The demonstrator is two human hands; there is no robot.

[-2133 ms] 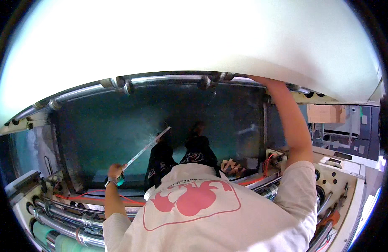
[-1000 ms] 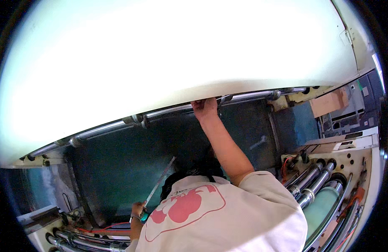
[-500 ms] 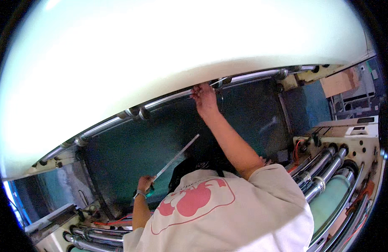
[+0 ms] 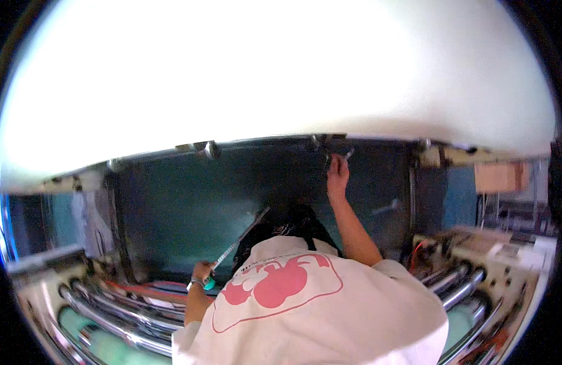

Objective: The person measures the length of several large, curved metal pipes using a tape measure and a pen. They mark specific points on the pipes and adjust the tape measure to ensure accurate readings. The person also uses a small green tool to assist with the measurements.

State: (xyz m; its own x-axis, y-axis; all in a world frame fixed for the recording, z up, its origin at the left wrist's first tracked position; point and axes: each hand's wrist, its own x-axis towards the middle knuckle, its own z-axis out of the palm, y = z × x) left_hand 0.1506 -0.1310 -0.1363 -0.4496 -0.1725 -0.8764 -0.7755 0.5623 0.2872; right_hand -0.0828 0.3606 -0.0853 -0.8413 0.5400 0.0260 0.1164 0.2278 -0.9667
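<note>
My left hand [image 4: 202,272], low at the left, is closed round a green tape measure [image 4: 210,283]. Its narrow blade [image 4: 238,241] sticks out toward the upper right, past my front. My right hand [image 4: 337,175] is raised just under the metal shaft [image 4: 256,143], apart from it. Its fingers are pinched on a thin metal tool [image 4: 349,154], whose pale tip shows at the fingertips; its exact kind is too blurred to make out. A round collar [image 4: 315,143] sits on the shaft, left of and above that hand.
A huge white roll of sheet material [image 4: 281,67] fills the far side behind the shaft. Chrome rollers [image 4: 117,322] lie to the lower left, with more rollers [image 4: 463,289] at the lower right. A cardboard box [image 4: 498,177] stands at the far right.
My right hand has drawn back from the shaft and moved right, with the thin tool in it. The left hand still holds the tape measure, its blade out. The whole view has levelled.
</note>
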